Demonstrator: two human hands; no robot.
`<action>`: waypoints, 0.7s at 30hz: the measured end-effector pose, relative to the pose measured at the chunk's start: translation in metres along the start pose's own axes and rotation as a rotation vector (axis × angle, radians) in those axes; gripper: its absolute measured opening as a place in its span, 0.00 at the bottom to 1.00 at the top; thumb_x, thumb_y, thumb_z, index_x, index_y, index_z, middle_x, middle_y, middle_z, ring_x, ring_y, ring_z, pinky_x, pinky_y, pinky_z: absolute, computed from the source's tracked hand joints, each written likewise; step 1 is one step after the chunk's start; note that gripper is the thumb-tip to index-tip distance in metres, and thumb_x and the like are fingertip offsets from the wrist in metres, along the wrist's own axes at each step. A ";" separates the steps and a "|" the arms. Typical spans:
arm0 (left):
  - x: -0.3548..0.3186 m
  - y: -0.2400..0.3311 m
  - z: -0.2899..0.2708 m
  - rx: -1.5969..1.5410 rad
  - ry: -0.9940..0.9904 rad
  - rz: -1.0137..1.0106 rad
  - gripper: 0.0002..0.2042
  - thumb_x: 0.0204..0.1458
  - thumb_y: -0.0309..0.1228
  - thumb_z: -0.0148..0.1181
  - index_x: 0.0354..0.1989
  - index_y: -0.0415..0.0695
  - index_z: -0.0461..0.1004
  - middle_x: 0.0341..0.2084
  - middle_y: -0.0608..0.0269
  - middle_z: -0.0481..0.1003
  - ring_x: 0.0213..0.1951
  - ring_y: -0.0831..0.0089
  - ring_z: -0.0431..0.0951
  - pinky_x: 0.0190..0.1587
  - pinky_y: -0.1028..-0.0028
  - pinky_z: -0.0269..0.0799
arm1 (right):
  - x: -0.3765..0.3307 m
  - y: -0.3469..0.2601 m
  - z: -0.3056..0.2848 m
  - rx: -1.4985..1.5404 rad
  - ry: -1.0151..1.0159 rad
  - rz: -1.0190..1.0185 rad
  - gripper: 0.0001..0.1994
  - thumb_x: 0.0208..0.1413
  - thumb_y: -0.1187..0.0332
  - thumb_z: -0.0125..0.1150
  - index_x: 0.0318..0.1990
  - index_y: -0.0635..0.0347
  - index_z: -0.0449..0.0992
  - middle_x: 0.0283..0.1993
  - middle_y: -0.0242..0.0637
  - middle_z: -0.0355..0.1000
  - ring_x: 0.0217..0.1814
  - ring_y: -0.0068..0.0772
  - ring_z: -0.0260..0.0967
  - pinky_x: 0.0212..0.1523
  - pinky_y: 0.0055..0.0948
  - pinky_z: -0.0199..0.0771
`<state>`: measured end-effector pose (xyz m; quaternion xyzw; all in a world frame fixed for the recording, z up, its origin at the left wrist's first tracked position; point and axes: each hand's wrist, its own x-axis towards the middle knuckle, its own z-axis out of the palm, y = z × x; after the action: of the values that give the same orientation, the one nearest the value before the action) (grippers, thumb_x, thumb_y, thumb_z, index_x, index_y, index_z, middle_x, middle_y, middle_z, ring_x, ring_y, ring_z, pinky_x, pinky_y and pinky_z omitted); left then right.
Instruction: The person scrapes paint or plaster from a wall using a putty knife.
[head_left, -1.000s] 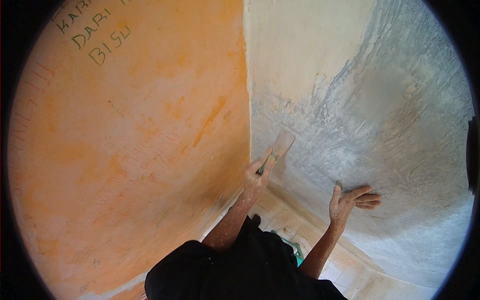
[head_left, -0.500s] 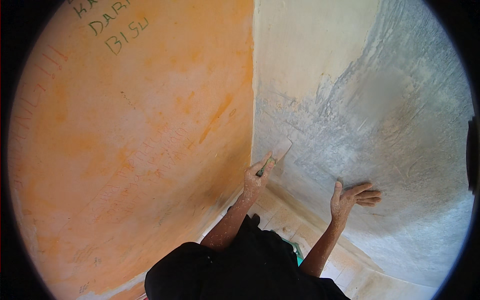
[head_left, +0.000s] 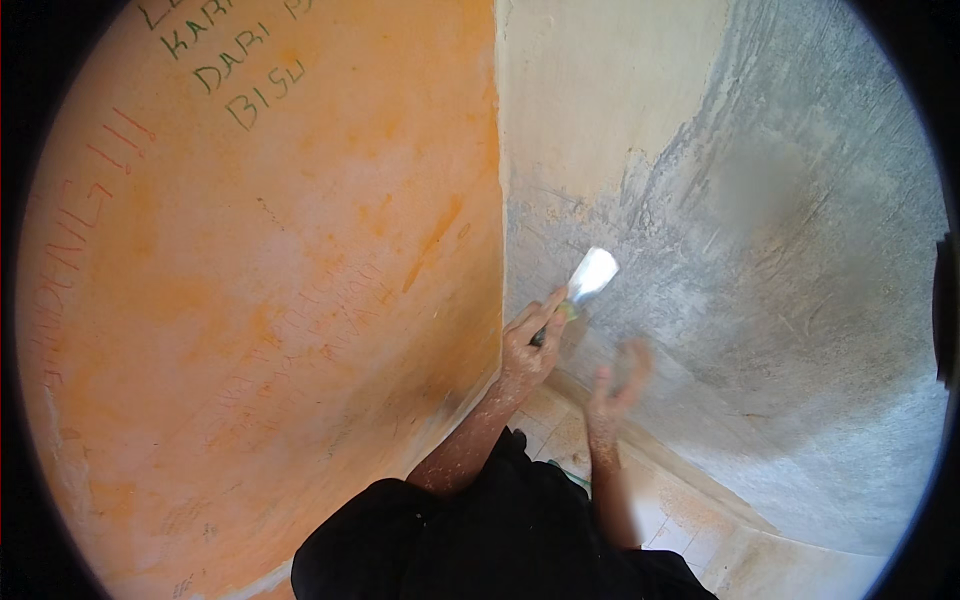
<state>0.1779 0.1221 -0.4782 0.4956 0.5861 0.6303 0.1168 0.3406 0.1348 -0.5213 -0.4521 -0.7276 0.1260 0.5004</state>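
Note:
My left hand [head_left: 532, 342] is closed round the handle of a scraper [head_left: 594, 273]. Its broad metal blade points up and to the right and shines brightly in front of the grey wall [head_left: 780, 260]. Pale dust specks cover that hand and forearm. Lower and to the right, my right hand [head_left: 617, 385] is smeared by motion. Its thumb and fingers look parted, with nothing seen between them, and it seems to be off the wall. On the grey wall, a cream coating [head_left: 600, 90] remains at the upper left, with a ragged edge toward the rough grey surface.
An orange wall [head_left: 300, 250] with green and red handwriting meets the grey wall at a vertical corner just left of my hands. Below are a skirting strip [head_left: 680, 470] and a tiled floor [head_left: 545, 425]. My black clothing [head_left: 470, 530] fills the lower middle.
My right hand has left the grey wall and moved left toward the scraper. My left hand has shifted slightly right, and the scraper blade has turned and now catches the light.

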 end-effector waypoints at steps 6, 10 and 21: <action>0.005 0.011 0.015 -0.148 0.088 0.014 0.14 0.58 0.29 0.56 0.52 0.39 0.74 0.27 0.58 0.72 0.33 0.73 0.71 0.37 0.76 0.69 | 0.022 -0.032 0.065 0.892 -0.414 0.722 0.25 0.68 0.54 0.37 0.60 0.66 0.64 0.54 0.46 0.67 0.59 0.38 0.63 0.59 0.34 0.62; 0.006 0.021 0.000 -0.201 0.150 -0.271 0.13 0.58 0.28 0.55 0.50 0.37 0.75 0.31 0.56 0.74 0.37 0.72 0.73 0.43 0.76 0.68 | 0.038 -0.063 0.067 0.782 -0.382 0.626 0.24 0.68 0.51 0.38 0.53 0.65 0.68 0.44 0.40 0.71 0.46 0.27 0.66 0.47 0.29 0.68; 0.077 0.028 -0.091 0.168 -0.102 0.136 0.11 0.58 0.24 0.54 0.45 0.33 0.76 0.25 0.58 0.75 0.29 0.72 0.74 0.36 0.74 0.70 | -0.006 -0.040 0.114 0.675 -0.173 0.628 0.12 0.67 0.61 0.45 0.31 0.55 0.63 0.18 0.22 0.55 0.15 0.12 0.51 0.13 0.18 0.49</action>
<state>0.0835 0.1132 -0.4009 0.5736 0.5951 0.5595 0.0618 0.2239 0.1380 -0.5527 -0.4503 -0.5130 0.5382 0.4944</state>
